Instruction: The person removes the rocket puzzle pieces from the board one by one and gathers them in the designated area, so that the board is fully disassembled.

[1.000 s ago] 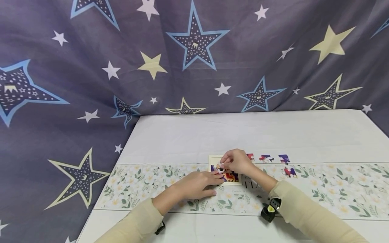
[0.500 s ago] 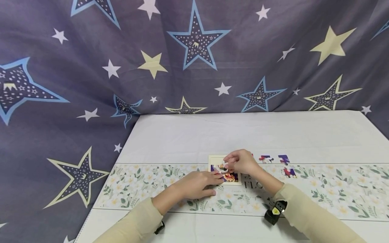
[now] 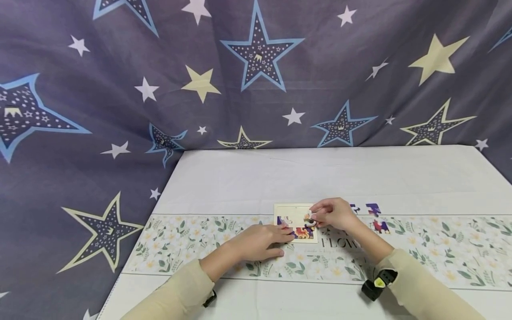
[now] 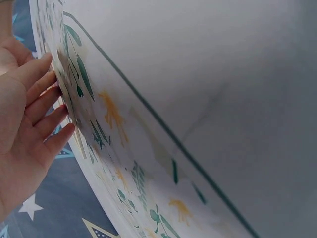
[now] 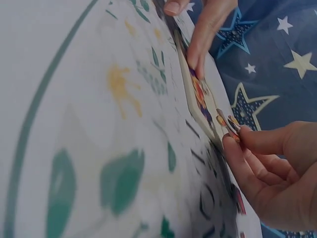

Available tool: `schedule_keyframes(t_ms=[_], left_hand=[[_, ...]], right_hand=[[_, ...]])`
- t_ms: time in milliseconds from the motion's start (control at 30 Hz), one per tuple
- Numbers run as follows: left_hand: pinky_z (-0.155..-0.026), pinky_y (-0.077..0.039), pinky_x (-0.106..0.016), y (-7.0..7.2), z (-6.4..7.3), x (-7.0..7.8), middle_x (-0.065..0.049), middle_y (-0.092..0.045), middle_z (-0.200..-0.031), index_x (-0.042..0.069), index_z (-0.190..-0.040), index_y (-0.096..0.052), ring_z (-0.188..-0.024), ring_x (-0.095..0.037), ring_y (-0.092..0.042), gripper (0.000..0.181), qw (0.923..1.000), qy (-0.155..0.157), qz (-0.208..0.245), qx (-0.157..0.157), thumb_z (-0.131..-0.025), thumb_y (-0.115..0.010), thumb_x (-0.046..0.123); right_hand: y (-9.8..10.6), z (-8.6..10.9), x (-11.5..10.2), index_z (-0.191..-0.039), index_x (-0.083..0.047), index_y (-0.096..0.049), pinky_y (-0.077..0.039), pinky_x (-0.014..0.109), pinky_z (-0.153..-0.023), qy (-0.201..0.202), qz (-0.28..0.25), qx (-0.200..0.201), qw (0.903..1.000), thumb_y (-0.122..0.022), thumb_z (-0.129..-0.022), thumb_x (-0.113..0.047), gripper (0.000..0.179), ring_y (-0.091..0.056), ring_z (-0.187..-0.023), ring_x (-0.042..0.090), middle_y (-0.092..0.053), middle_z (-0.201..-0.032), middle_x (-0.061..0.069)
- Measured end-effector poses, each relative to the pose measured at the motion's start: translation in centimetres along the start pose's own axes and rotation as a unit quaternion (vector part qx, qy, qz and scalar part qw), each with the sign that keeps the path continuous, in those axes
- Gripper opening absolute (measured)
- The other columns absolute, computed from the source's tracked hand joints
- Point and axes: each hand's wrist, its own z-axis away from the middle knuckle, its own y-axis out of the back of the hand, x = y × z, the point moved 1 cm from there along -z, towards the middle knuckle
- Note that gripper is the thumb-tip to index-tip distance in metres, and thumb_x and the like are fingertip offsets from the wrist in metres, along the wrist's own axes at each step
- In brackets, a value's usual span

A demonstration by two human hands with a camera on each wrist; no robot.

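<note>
A square cream puzzle frame [image 3: 295, 207] lies on the table, with several joined purple and orange pieces along its lower part. My left hand [image 3: 262, 243] rests palm down with its fingertips on the frame's lower left, the fingers fairly straight. Between thumb and fingers my right hand [image 3: 335, 216] pinches a puzzle piece [image 3: 309, 220] at the frame's right side. In the right wrist view that piece [image 5: 229, 123] is tilted, just over the frame's edge [image 5: 198, 116]. Part of the assembled picture is hidden under the left fingers.
Loose puzzle pieces lie to the right: a purple one [image 3: 374, 209], a red and purple one [image 3: 381, 226], and one partly behind the right hand [image 3: 354, 208]. A floral-banded cloth [image 3: 440, 249] covers the table. A star-patterned curtain [image 3: 304, 89] hangs behind and at the left.
My right hand has moved right with the pinched puzzle piece, from the frame's middle to its right side. The left hand has stayed in place.
</note>
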Motion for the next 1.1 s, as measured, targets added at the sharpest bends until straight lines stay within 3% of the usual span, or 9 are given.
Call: schedule_keyframes(t_ms=[233, 600, 767, 933, 1100], left_hand=[[-0.112, -0.042, -0.035, -0.1, 0.0, 0.0, 0.005, -0.045, -0.149, 0.022, -0.141, -0.05, -0.142, -0.013, -0.039, 0.046, 1.0, -0.001, 0.002, 0.004, -0.098, -0.054, 0.036], [-0.114, -0.039, -0.036, 0.1, 0.1, 0.1, 0.006, -0.045, -0.149, 0.022, -0.141, -0.05, -0.143, -0.013, -0.038, 0.046, 0.9999, 0.004, 0.006, 0.008, -0.097, -0.055, 0.036], [-0.114, -0.039, -0.035, 0.2, 0.1, 0.1, 0.006, -0.045, -0.149, 0.022, -0.14, -0.051, -0.143, -0.012, -0.038, 0.046, 0.9999, 0.006, 0.004, 0.007, -0.097, -0.055, 0.036], [-0.114, -0.039, -0.036, 0.2, 0.1, 0.2, 0.007, -0.045, -0.149, 0.022, -0.141, -0.051, -0.143, -0.012, -0.038, 0.046, 1.0, 0.006, 0.005, 0.006, -0.097, -0.055, 0.036], [-0.114, -0.04, -0.036, 0.2, 0.1, 0.1, 0.007, -0.045, -0.149, 0.022, -0.14, -0.051, -0.143, -0.013, -0.038, 0.045, 0.9999, 0.005, 0.009, 0.007, -0.097, -0.055, 0.036]], right_hand=[[2.2, 1.1, 1.0, -0.114, 0.007, -0.064, -0.061, 0.03, -0.068, -0.031, -0.009, 0.015, 0.9994, -0.068, -0.088, -0.008, 0.031, -0.072, -0.069, 0.015, -0.073, -0.081, 0.005], [6.1, 3.3, 2.1, -0.119, 0.013, -0.059, -0.061, 0.029, -0.07, -0.046, 0.011, 0.043, 0.9979, -0.068, -0.088, -0.011, 0.04, -0.072, -0.07, 0.011, -0.075, -0.084, 0.006], [7.5, 4.3, 2.7, -0.116, 0.009, -0.063, -0.06, 0.027, -0.067, -0.051, 0.062, 0.062, 0.9948, -0.07, -0.088, -0.02, 0.041, -0.073, -0.07, 0.013, -0.076, -0.084, 0.008], [8.1, 5.0, 3.1, -0.11, 0.007, -0.067, -0.058, 0.026, -0.063, -0.074, 0.107, 0.073, 0.9888, -0.072, -0.086, -0.022, 0.038, -0.072, -0.067, 0.012, -0.076, -0.081, 0.008], [7.8, 5.1, 3.6, -0.106, 0.008, -0.068, -0.06, 0.029, -0.063, -0.094, 0.091, 0.066, 0.9892, -0.073, -0.084, -0.016, 0.033, -0.072, -0.065, 0.014, -0.076, -0.078, 0.007]])
